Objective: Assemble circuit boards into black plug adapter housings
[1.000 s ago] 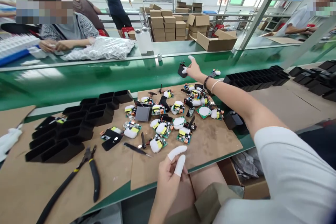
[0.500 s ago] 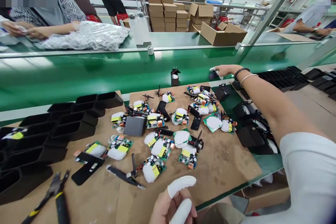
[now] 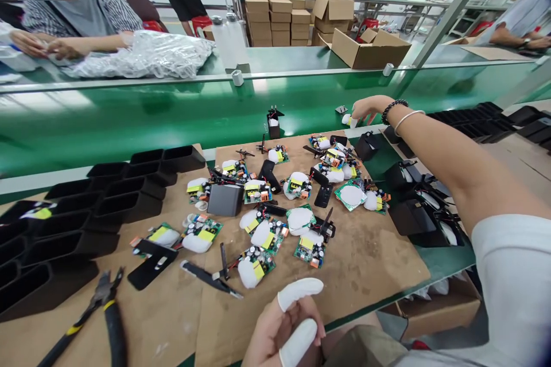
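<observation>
My right hand reaches across to the far green belt, fingers bent down around a small circuit board with a white pad and a yellow patch. The fingers partly hide this board. A small greyish plate shows just beside it. My left hand is at the near edge of the work surface, holding nothing. Its thumb and index finger wear white finger cots and are apart, the other fingers loosely curled. Several circuit boards with white pads and yellow tape lie beyond it, with black end pieces wired to some.
Black empty housings stand in rows at left, near pliers and tweezers. A filled black housing stands on the green belt. More housings are at right. A person handles clear plastic bags across the belt.
My right hand has shifted slightly, its fingers now pointing down, and a white-and-yellow board shows beside them where a dark shape was. The view has shifted a little; my left hand stays nearly still.
</observation>
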A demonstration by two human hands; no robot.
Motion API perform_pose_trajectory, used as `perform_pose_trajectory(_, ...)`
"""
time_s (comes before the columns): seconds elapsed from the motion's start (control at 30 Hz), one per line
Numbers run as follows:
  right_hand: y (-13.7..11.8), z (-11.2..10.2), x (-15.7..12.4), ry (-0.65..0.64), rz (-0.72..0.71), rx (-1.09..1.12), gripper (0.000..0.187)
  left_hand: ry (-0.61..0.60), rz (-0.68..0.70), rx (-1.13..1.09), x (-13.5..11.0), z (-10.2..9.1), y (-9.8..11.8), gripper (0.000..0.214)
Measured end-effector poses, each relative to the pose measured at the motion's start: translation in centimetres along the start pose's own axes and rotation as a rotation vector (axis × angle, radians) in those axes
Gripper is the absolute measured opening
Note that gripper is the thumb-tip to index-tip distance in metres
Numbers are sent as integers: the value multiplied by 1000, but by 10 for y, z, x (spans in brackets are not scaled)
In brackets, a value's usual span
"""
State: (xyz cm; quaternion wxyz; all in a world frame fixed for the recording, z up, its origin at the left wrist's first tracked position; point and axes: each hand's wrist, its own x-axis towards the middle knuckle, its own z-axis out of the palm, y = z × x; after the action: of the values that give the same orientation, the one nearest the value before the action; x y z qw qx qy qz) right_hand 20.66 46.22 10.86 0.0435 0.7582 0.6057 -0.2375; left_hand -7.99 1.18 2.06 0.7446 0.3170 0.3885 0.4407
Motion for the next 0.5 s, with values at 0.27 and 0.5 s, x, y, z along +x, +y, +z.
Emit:
perform_pose_trajectory(0.27, -14, 22, -6, 138, -133, 162, 26, 17, 52, -63, 1, 2, -16, 44)
perform_pose_trajectory(0.5, -27, 14, -53, 269, -397, 583, 57, -74, 158, 37, 8, 1, -10, 44)
